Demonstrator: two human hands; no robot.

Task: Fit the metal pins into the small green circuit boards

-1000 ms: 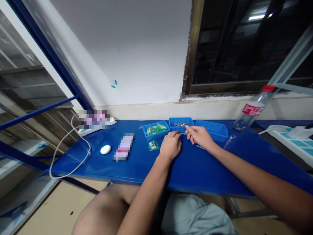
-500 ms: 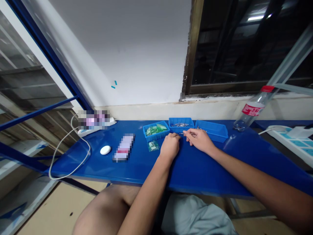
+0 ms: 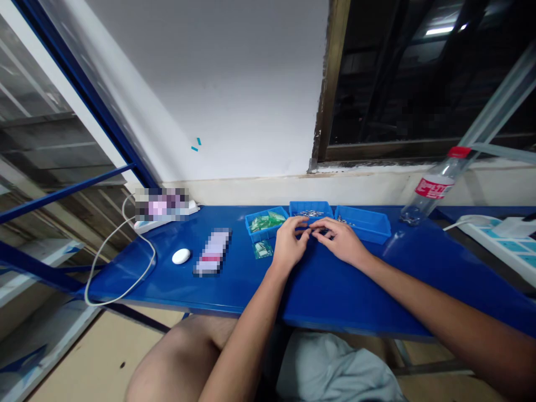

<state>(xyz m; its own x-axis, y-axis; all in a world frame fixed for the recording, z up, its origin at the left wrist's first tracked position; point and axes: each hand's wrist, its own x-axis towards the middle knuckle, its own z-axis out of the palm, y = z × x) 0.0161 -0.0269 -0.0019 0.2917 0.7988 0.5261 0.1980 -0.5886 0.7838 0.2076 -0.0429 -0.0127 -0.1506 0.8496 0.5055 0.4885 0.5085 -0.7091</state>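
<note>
My left hand [image 3: 292, 241] and my right hand [image 3: 340, 240] meet at the fingertips just above the blue table, in front of the small blue bins. Both hands have curled fingers, with thumbs brought close to the fingertips. Whatever is pinched between them is too small to make out. Behind the hands, the middle bin [image 3: 310, 205] contains thin metal pieces [image 3: 310, 213]. Beside my left hand are the left bin [image 3: 268, 235], filled with green packets [image 3: 267, 221], and a small clear bag [image 3: 263, 249] lying flat. The right bin [image 3: 372, 228] has a few small metal parts at its left end.
A white oval object [image 3: 181, 256] and a blurred flat item [image 3: 213, 252] lie on the table [image 3: 352, 296] to the left. A cable [image 3: 90, 273] loops over the left edge. One plastic bottle [image 3: 433, 187] leans at the back right, near a power strip [image 3: 506, 237].
My left hand has lifted and its fingers have unfolded toward the right hand. The thin piece seen at my right fingertips is now hidden. Objects on the table have stayed put.
</note>
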